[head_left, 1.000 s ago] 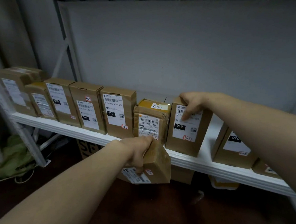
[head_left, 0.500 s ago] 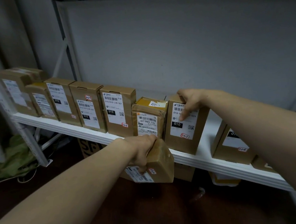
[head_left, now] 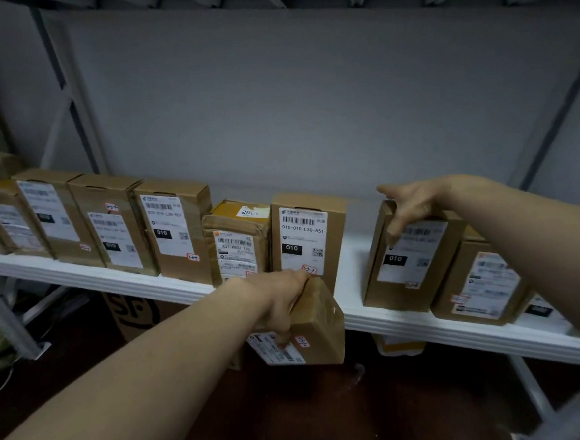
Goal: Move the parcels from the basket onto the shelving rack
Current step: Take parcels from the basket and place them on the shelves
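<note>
The left hand (head_left: pixel 280 301) grips a small taped parcel (head_left: pixel 320 324) before the edge of the white shelf (head_left: pixel 426 327), fingers hiding part of its label. The right hand (head_left: pixel 414 204) clasps the top of a tilted carton (head_left: pixel 412 269) standing on the shelf. The leftmost boxes (head_left: pixel 7 219) are blurred and cut off.

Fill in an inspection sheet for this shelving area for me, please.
surface: white shelf, bare gap between the 010-010-L30-551 box and the tilted box.
job's things: row of upright parcels; small taped parcel held off the shelf.
clutter: printed carton and yellow packet beneath the shelf.
grippers: left hand grips the small taped parcel; right hand holds the tilted box's top.
cables: possibly a pale cord, far-left floor.
surroundings: grey wall panel, dark floor.
</note>
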A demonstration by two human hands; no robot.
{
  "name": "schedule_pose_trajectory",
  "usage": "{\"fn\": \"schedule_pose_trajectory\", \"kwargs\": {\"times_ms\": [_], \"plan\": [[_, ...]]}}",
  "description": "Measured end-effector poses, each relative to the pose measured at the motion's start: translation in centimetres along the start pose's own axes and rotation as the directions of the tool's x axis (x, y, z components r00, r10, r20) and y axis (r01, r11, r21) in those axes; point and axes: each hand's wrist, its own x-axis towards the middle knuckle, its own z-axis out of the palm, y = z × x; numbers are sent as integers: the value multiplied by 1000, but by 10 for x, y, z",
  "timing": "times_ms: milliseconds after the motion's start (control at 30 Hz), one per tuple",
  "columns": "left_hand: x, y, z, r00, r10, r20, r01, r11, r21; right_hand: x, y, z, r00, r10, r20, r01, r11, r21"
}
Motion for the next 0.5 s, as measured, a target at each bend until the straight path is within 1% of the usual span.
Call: {"fn": "schedule_pose_trajectory", "kwargs": {"times_ms": [67,167,267,400,500], "plan": [[4,5,1,1000,8,8,-8,1000,-8,1,4,7,1000,1,0,-1,997,-80],[8,7,5,1000,5,22,-5,1000,-16,3,3,10,998,-33,-51,31,999,-45],[8,7,8,999,0,34,0,1000,-13,4,-9,9,996,-72,-54,71,997,-11],[6,5,11,999,-4,50,4,1000,14,7,-27,11,992,-110,-59,107,993,-55],[5,3,12,999,-3,47,3,1000,12,9,-35,12,992,-111,-53,109,993,-42]]}}
